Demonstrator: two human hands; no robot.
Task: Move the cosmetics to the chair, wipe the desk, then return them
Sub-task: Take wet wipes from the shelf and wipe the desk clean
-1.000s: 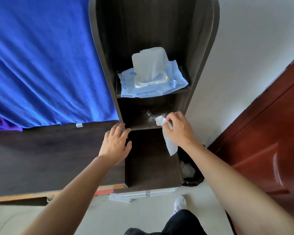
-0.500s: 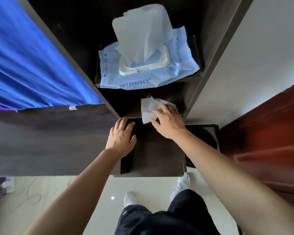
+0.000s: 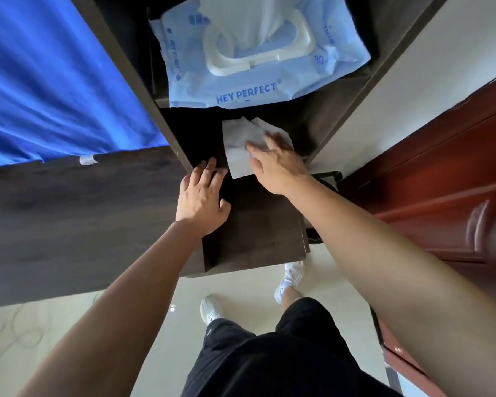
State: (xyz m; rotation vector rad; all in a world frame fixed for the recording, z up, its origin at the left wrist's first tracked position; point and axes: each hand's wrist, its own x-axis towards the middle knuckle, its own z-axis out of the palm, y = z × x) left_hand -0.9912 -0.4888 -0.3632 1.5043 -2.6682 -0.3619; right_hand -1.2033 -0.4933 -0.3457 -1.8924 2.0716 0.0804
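Cosmetics are not in view. The right grip [image 3: 272, 164], fingers flat, presses the wipe [image 3: 236, 147] onto the lower shelf [image 3: 195, 133]. The left grip [image 3: 202, 196] rests flat on the bench [image 3: 255, 224], holding nothing. Because it is not pinched, the wipe may bunch or slip free, leaving residue.

Matt dark wood-grain desk [image 3: 255, 233], soft white wipe [image 3: 238, 144] (creased), glossy plastic wipes pack [image 3: 241, 93].
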